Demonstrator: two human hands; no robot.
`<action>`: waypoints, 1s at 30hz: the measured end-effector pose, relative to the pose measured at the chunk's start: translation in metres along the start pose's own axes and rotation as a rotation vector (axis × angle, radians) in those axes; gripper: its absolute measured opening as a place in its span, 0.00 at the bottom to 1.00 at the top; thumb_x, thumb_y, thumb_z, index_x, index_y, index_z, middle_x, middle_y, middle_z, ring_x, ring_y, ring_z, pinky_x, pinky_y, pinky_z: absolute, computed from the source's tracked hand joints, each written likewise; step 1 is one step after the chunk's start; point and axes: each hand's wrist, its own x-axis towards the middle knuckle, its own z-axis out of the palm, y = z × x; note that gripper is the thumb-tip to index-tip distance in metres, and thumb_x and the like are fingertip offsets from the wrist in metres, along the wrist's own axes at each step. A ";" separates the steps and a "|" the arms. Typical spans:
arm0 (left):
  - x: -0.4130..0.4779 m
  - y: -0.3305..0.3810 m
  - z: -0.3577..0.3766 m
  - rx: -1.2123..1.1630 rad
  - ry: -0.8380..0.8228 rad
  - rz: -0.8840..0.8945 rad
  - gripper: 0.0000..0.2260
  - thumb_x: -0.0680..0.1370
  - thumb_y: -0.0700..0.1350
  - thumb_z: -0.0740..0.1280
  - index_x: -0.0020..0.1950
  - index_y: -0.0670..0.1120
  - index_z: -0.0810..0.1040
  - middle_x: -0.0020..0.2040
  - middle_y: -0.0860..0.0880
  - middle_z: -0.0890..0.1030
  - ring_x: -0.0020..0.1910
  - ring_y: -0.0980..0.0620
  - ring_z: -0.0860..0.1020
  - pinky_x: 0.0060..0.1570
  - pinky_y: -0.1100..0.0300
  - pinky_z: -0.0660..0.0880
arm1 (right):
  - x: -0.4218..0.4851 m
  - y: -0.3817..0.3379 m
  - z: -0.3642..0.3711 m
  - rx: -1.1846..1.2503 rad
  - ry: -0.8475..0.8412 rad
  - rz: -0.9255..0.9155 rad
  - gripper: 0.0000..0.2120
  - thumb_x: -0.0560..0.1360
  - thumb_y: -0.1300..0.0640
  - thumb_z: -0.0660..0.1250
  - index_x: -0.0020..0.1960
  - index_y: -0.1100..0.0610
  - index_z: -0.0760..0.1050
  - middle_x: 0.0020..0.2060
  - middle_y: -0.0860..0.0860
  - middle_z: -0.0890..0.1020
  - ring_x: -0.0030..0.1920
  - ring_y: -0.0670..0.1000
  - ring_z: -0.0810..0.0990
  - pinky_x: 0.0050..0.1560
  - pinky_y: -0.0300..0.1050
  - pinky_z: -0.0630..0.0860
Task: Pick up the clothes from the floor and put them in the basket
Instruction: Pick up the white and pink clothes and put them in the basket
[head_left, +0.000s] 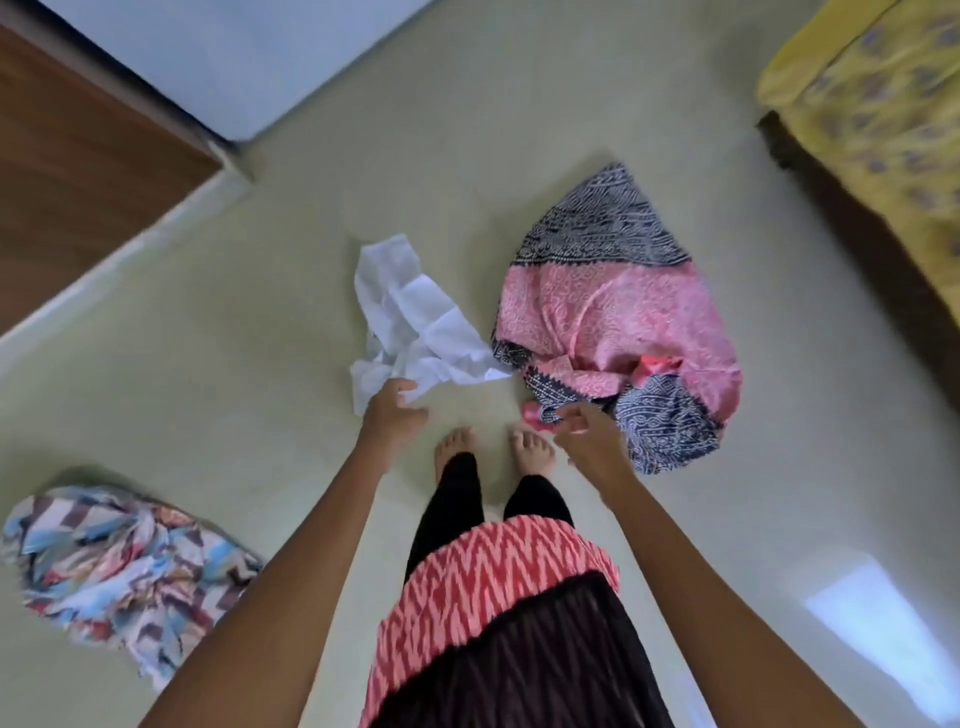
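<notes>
Pickup step: your left hand (390, 413) and right hand (584, 432) hover unclenched, empty, above crumpled white cloth (415, 325) and pink-and-navy patterned fabric (613, 317); next, close each grip. Basket unseen.

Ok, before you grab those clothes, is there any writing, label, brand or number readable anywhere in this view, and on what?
None: no text can be read anywhere in the head view.
white cloth: plain, no visible tag or print.
pink and navy cloth: patterns only, no letters.
striped multicoloured cloth: patterns only, blurred.
yellow bedcover: motifs only, blurred.
</notes>
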 end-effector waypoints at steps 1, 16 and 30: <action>0.029 -0.003 0.004 0.006 0.010 -0.001 0.23 0.72 0.38 0.70 0.66 0.42 0.70 0.63 0.40 0.73 0.55 0.42 0.76 0.51 0.49 0.76 | 0.026 -0.001 0.008 -0.038 -0.004 -0.016 0.09 0.72 0.64 0.64 0.52 0.58 0.74 0.43 0.52 0.79 0.46 0.55 0.77 0.46 0.47 0.71; 0.325 -0.069 0.079 0.340 0.188 -0.068 0.47 0.70 0.42 0.73 0.78 0.47 0.44 0.73 0.37 0.64 0.70 0.39 0.68 0.67 0.48 0.66 | 0.285 0.075 0.108 -0.862 0.418 -0.459 0.34 0.65 0.67 0.67 0.69 0.53 0.64 0.67 0.59 0.69 0.66 0.64 0.68 0.65 0.67 0.64; 0.303 -0.016 0.180 0.270 -0.061 0.125 0.17 0.67 0.52 0.71 0.46 0.39 0.80 0.42 0.44 0.80 0.44 0.45 0.80 0.46 0.51 0.76 | 0.358 0.089 -0.001 -0.261 0.413 0.208 0.42 0.72 0.62 0.67 0.77 0.57 0.45 0.64 0.67 0.70 0.62 0.65 0.73 0.59 0.50 0.72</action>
